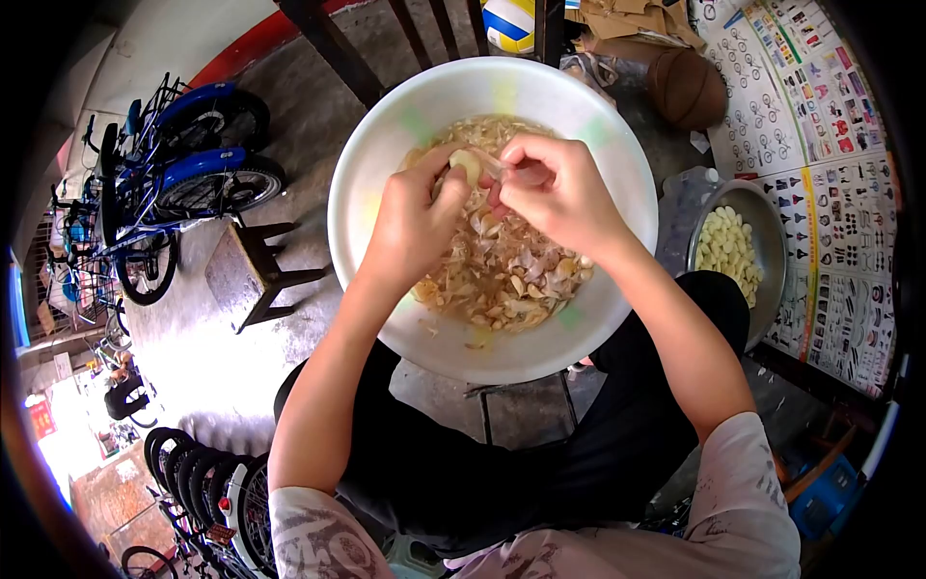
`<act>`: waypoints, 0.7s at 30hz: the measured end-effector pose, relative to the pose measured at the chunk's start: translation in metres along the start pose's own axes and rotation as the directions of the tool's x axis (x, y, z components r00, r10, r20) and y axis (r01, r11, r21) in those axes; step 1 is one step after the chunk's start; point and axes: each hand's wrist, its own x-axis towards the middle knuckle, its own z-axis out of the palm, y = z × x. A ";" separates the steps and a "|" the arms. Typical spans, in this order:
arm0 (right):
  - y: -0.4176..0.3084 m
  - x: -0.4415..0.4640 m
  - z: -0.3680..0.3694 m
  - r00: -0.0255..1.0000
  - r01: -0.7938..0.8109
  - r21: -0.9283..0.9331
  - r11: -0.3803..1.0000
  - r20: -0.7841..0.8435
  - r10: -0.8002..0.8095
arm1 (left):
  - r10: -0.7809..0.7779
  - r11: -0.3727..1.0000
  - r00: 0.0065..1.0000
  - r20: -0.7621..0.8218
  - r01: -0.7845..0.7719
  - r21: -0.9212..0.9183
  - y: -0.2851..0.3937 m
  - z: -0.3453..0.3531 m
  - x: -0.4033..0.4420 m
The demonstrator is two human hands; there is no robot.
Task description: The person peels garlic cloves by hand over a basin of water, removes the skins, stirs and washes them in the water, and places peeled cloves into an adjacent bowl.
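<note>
Both my hands are above a large white basin (364, 174) that holds water with garlic cloves and loose skins (511, 270). Between the thumb and fingers of my left hand (420, 212) is a pale garlic clove (466, 166). My right hand (559, 188) pinches a thin piece of garlic skin (492, 166) beside that clove, its fingers curled. To the right, a metal bowl (772, 241) contains peeled white cloves (728, 249).
A wooden chair back (338, 48) stands beyond the basin, near a volleyball (509, 24) and a brown basketball (687, 89). Printed sheets (820, 174) lie at the right. A wooden stool (241, 275) and bicycles (207, 154) are at the left.
</note>
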 end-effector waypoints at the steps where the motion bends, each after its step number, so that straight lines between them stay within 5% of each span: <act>1: 0.000 0.001 0.000 1.000 0.000 0.000 1.000 -0.002 0.000 | -0.074 0.995 0.997 0.028 0.076 -0.062 0.003 -0.003 -0.001; 3: -0.001 0.002 0.001 0.997 -0.071 0.359 0.931 0.007 0.074 | -0.146 0.981 0.987 0.060 0.152 -0.120 0.005 -0.005 -0.002; 5: -0.006 0.002 -0.002 0.993 -0.116 0.401 0.909 0.036 0.111 | -0.326 0.827 0.941 0.088 0.329 -0.456 0.005 -0.006 -0.003; 7: -0.007 0.003 -0.004 0.980 -0.189 0.485 0.854 0.040 0.194 | -0.282 0.770 0.947 0.156 0.320 -0.552 -0.001 -0.012 0.001; 11: -0.001 0.005 0.000 0.996 -0.049 0.455 0.889 -0.047 0.079 | -0.247 0.631 0.945 0.215 0.325 -0.704 0.006 -0.011 0.002; 16: -0.004 0.006 -0.001 0.997 0.039 0.426 0.904 0.038 -0.062 | -0.282 0.403 0.926 0.250 0.351 -0.846 0.002 -0.006 0.004; 21: -0.002 0.004 0.003 1.000 0.001 0.509 0.860 0.023 -0.015 | -0.276 0.238 0.919 0.282 0.350 -0.906 -0.002 -0.006 0.005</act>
